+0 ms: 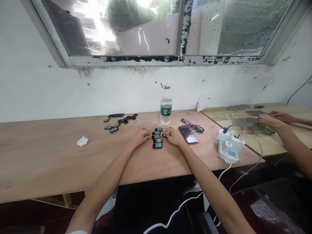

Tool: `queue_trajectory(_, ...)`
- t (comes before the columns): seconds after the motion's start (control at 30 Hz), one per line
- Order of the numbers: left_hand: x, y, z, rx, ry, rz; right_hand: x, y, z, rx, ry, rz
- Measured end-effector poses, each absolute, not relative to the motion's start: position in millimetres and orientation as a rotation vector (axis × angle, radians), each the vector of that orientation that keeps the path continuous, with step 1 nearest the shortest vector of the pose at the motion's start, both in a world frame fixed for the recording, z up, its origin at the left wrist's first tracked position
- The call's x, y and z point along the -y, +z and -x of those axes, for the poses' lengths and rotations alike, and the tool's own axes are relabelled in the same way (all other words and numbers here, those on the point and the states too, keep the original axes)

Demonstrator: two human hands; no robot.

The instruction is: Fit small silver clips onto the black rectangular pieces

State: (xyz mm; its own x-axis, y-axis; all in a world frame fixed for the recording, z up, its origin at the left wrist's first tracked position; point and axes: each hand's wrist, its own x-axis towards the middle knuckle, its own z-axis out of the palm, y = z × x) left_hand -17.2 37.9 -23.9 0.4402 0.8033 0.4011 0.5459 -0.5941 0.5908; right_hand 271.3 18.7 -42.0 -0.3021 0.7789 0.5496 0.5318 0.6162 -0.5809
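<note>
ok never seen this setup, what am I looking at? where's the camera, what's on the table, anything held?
No robot here: one head-worn camera looks down at a person's bare hands over a wooden table. A column of small dark pieces lies between the left hand and right hand. The right fingertips meet another dark piece; I can't tell if it's gripped, or whether the left holds anything. Also there: more dark pieces further left, a water bottle and a phone. Another person's forearm shows far right.
</note>
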Motion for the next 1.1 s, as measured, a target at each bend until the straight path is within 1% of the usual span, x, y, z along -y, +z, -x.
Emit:
queue_trajectory(0.2, -38, -23, 17, -1.041, 0.875, -2.331, -45, -28, -251, 2.337, 0.263, 0.936)
queue_trajectory(0.4, -33, -24, 23, -0.989, 0.779, -2.34, -64, -16, -237, 2.538, 0.16, 0.971)
queue_trajectory(0.6, -35, -26, 27, -1.002, 0.744, -2.299, -62, -13, -237, 2.55, 0.13, 0.884)
queue_trajectory(0.77, -33, -24, 27, -1.011, 0.812, -2.218, -57, -13, -236, 2.583, 0.11, 0.805)
queue_trajectory(0.97, -29, -18, 31, -1.023, 0.807, -2.201, -47, -16, -241, 2.626, 0.037, 0.885)
queue_trajectory(1.1, -32, -22, 30, -1.033, 0.891, -2.182, -38, -16, -245, 2.564, 0.063, 0.968)
